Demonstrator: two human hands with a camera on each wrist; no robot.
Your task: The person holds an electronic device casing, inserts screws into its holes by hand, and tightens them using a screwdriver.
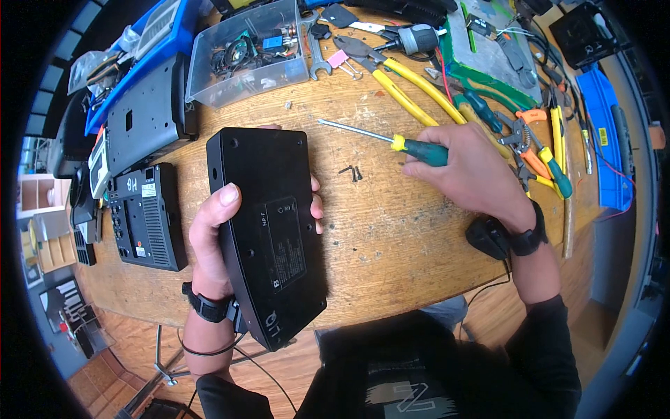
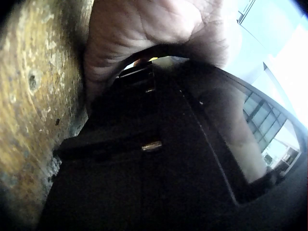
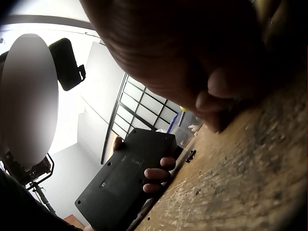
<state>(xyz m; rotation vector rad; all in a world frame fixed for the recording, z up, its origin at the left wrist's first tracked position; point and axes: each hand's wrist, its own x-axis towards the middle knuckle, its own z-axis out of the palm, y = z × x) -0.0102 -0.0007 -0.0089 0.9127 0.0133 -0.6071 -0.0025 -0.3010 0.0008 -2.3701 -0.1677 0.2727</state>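
A black box-shaped device (image 1: 269, 209) with a printed label and corner screw holes is gripped by the left hand (image 1: 213, 234), thumb on one long edge and fingertips showing past the other. The right hand (image 1: 471, 167) holds a screwdriver (image 1: 424, 151) by its green and yellow handle, its shaft pointing left above the table. Several small dark screws (image 1: 354, 173) lie between the two hands. In the right wrist view the device (image 3: 127, 178) is tilted, with fingers of the left hand (image 3: 158, 175) round its edge. The left wrist view shows the left hand (image 2: 149, 29) close against it.
On the wooden table (image 1: 391, 258), a second black device (image 1: 146, 216) and a black panel (image 1: 150, 115) lie left. A clear bin (image 1: 248, 77) of parts stands behind. Yellow-handled cutters (image 1: 412, 91), a green box (image 1: 488, 63), pliers (image 1: 534, 157) and a blue tray (image 1: 604, 140) are at right.
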